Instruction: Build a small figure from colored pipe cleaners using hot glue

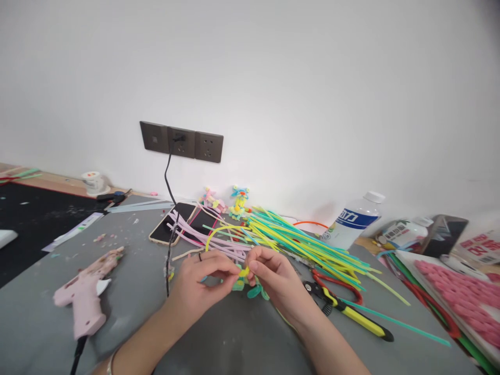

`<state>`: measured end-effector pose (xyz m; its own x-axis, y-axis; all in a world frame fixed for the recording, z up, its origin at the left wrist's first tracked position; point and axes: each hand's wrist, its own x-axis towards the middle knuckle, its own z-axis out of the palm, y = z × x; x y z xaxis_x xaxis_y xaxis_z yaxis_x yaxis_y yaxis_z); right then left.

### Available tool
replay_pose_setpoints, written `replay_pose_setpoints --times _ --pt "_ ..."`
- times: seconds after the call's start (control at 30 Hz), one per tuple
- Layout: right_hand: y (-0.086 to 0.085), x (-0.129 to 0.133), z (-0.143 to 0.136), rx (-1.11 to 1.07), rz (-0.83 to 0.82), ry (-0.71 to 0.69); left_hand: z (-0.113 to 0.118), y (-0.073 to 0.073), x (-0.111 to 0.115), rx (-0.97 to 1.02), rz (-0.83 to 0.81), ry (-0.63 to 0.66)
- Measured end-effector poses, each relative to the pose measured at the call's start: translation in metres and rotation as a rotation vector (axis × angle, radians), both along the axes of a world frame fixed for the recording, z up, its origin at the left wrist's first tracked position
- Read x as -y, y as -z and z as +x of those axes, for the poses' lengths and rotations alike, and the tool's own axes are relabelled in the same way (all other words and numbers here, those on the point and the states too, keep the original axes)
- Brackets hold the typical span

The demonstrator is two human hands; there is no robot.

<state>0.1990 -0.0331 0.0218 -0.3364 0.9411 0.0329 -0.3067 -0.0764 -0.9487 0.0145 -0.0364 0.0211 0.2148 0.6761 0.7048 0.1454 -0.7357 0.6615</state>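
And there's the small yellow piece (244, 272), caught right between both sets of fingertips: the left hand (201, 277) has thumb and forefinger pinched on its left end, the right hand (272, 272) nips the other end, fingers curled. Both forearms (150, 336) slant inward, hands nearly meeting over the grey tabletop (226, 338), green loops (254, 291) just below the fingertips

We see a dark socket panel (189, 144) at eleven o'clock and a small white container (95, 184) at ten. Near two o'clock, we have a white-capped bottle (353, 221).
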Motion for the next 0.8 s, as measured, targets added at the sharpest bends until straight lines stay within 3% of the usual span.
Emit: replay_pose_setpoints --times 0.13,0.2,0.27,0.4,0.5,0.63,0.8 --pt "-0.001 -0.001 0.002 0.038 -0.003 -0.073 0.000 -0.001 0.000 -0.078 0.075 0.017" --pt "-0.001 -0.001 0.001 0.063 0.044 -0.041 0.000 0.000 0.000 -0.097 0.104 0.000" --pt "-0.002 0.000 -0.001 0.138 0.206 0.118 -0.001 0.001 0.000 -0.093 0.099 -0.036" --pt "-0.005 0.006 -0.004 0.426 0.731 0.503 -0.001 0.006 -0.002 -0.030 0.016 -0.118" --pt "-0.005 0.011 -0.005 0.595 0.963 0.578 0.000 0.007 -0.003 0.020 -0.053 -0.144" --pt "-0.004 0.012 -0.007 0.685 1.053 0.568 0.000 0.006 -0.001 0.044 -0.089 -0.130" --pt "-0.003 0.012 -0.009 0.653 1.040 0.543 0.001 0.004 0.000 0.057 -0.081 -0.103"
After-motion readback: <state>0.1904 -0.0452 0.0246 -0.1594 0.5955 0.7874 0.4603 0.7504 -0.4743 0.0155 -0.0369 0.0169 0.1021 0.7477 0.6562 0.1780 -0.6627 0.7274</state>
